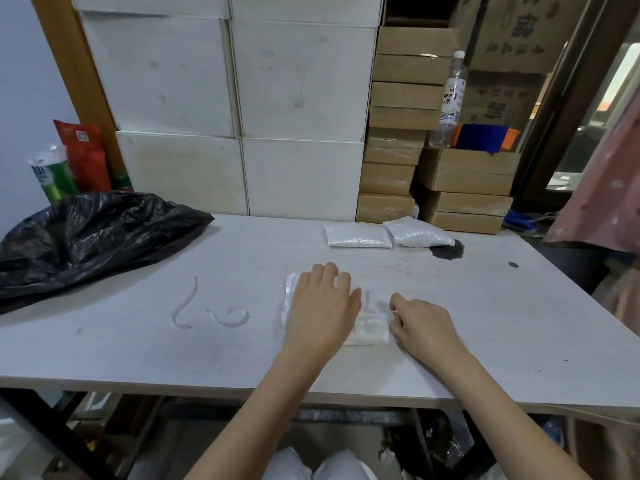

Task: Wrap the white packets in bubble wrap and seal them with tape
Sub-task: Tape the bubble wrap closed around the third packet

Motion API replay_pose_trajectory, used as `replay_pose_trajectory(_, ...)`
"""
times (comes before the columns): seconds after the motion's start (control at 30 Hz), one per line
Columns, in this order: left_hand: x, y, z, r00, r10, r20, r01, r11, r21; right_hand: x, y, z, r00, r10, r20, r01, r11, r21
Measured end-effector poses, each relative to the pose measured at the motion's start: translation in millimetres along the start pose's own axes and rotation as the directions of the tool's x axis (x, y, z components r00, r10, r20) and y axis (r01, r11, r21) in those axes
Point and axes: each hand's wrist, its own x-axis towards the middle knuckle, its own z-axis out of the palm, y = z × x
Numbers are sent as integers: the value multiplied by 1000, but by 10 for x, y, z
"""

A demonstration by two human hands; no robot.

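A packet wrapped in bubble wrap [370,326] lies on the white table [207,358] in front of me. My left hand [323,306] lies flat on top of it with straight fingers, pressing it down. My right hand [419,325] sits at the bundle's right edge, fingers curled, pinching the wrap's edge there. Two bare white packets lie further back: one flat packet [358,236] and a second, tilted packet [417,233] to its right. No tape roll is visible.
A black plastic bag [90,233] covers the table's left back corner. Thin white strips [211,311] lie left of the bundle. White boxes [242,116] and stacked cardboard boxes [398,133] form a wall behind. A clear bottle [450,98] stands on the boxes at right.
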Motion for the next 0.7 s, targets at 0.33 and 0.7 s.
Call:
replay_pose_trajectory(0.33, -703, -689, -563, 678, -496, 542, 730, 538, -421, -354, -757, -368, 783, -272, -559, 452, 866, 212)
replay_pose_trajectory(0.7, -811, -576, -560, 729, -309, 611, 684, 376, -626, -181, -935, -242, 908, -375, -188, 412, 878, 242)
